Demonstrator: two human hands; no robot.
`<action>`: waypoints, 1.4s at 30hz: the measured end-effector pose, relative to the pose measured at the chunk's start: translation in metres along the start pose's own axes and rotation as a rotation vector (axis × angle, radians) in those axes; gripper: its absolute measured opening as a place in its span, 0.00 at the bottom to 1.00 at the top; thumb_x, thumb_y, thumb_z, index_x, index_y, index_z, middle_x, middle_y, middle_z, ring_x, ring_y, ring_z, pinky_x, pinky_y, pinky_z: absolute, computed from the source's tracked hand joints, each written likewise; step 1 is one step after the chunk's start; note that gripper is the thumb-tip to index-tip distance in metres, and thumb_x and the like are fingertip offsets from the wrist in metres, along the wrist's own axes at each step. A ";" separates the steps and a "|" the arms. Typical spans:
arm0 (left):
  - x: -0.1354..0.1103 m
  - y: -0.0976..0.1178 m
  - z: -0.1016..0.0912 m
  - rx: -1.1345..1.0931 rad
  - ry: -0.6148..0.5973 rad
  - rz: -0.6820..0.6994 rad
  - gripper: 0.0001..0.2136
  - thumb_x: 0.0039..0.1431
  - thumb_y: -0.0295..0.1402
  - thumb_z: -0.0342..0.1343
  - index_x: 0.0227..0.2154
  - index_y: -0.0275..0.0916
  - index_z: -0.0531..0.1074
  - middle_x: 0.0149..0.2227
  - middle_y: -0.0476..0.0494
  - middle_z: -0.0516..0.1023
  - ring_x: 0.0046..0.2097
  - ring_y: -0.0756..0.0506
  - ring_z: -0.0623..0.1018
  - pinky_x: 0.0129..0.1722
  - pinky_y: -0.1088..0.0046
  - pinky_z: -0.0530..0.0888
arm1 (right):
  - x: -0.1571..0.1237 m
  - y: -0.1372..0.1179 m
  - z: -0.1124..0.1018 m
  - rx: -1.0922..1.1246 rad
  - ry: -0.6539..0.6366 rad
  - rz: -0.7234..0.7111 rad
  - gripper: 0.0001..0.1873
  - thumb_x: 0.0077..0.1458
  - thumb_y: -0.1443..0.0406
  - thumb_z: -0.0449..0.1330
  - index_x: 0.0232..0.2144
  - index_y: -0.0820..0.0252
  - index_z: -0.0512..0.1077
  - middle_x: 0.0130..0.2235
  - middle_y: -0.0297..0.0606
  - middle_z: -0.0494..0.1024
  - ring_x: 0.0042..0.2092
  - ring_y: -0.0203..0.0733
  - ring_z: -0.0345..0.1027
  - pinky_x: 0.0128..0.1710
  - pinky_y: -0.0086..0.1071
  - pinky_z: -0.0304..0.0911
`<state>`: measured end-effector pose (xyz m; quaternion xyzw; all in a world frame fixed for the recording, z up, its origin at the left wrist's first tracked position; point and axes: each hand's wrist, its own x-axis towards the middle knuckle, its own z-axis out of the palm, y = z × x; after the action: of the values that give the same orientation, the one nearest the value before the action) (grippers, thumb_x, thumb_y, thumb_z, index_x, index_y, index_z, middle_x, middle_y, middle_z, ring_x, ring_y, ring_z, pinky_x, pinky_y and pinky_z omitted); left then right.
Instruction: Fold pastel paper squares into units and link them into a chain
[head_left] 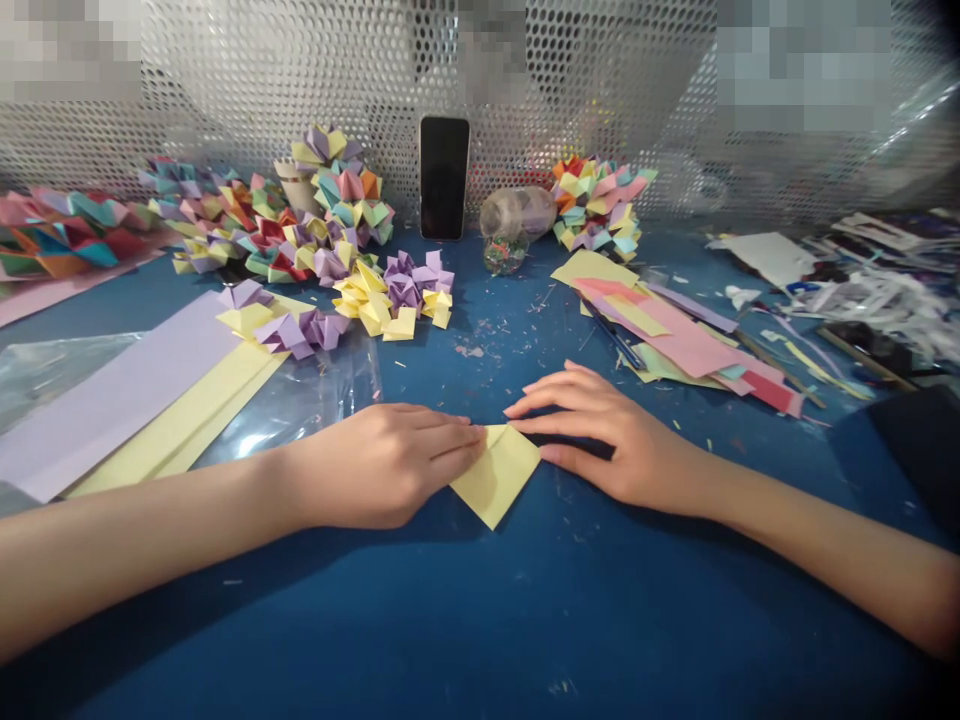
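Observation:
A small yellow paper square (496,478), partly folded, lies flat on the blue tabletop (480,620) in front of me. My left hand (382,462) rests on its left corner, fingers pressed together and flat on the paper. My right hand (611,435) lies at the paper's upper right edge, fingers stretched out and touching the fold with their tips. Neither hand lifts the paper off the table.
Folded paper modules in yellow and purple (375,300) and multicoloured chains (247,225) lie behind. Long lilac and yellow strips (142,395) lie left, loose coloured sheets (675,335) right. A phone (444,177) leans on the perforated wall beside a toppled jar (514,222). Paper scraps (862,290) fill the far right.

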<state>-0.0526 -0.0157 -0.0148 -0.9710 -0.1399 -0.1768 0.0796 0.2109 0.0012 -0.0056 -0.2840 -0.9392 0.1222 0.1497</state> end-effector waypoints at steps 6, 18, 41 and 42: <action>0.000 -0.003 0.000 -0.037 0.042 0.001 0.14 0.60 0.23 0.43 0.46 0.28 0.69 0.45 0.34 0.77 0.47 0.42 0.77 0.43 0.67 0.77 | 0.004 0.007 -0.001 0.123 -0.023 0.040 0.14 0.55 0.62 0.58 0.45 0.54 0.71 0.50 0.40 0.72 0.56 0.45 0.59 0.57 0.51 0.50; 0.001 -0.004 -0.001 0.001 -0.032 0.030 0.16 0.60 0.23 0.41 0.45 0.31 0.70 0.50 0.37 0.73 0.47 0.44 0.76 0.39 0.68 0.77 | 0.014 0.012 -0.015 -0.277 0.003 -0.521 0.12 0.60 0.72 0.50 0.40 0.56 0.72 0.39 0.31 0.78 0.47 0.36 0.67 0.57 0.44 0.54; 0.002 0.006 -0.007 0.046 -0.043 0.013 0.13 0.62 0.27 0.46 0.49 0.43 0.67 0.44 0.41 0.75 0.45 0.48 0.75 0.39 0.75 0.73 | 0.070 0.015 -0.015 0.227 -0.405 -0.344 0.12 0.57 0.59 0.57 0.28 0.58 0.74 0.30 0.33 0.75 0.37 0.35 0.63 0.41 0.32 0.57; 0.002 0.006 -0.006 0.047 -0.039 0.015 0.13 0.62 0.27 0.46 0.49 0.43 0.67 0.44 0.41 0.75 0.45 0.47 0.75 0.39 0.75 0.73 | 0.070 0.014 -0.014 0.231 -0.388 -0.327 0.12 0.56 0.58 0.57 0.28 0.59 0.74 0.29 0.33 0.75 0.37 0.35 0.63 0.41 0.32 0.57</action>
<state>-0.0507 -0.0224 -0.0087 -0.9732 -0.1381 -0.1538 0.1012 0.1674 0.0543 0.0182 -0.0810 -0.9635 0.2547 0.0161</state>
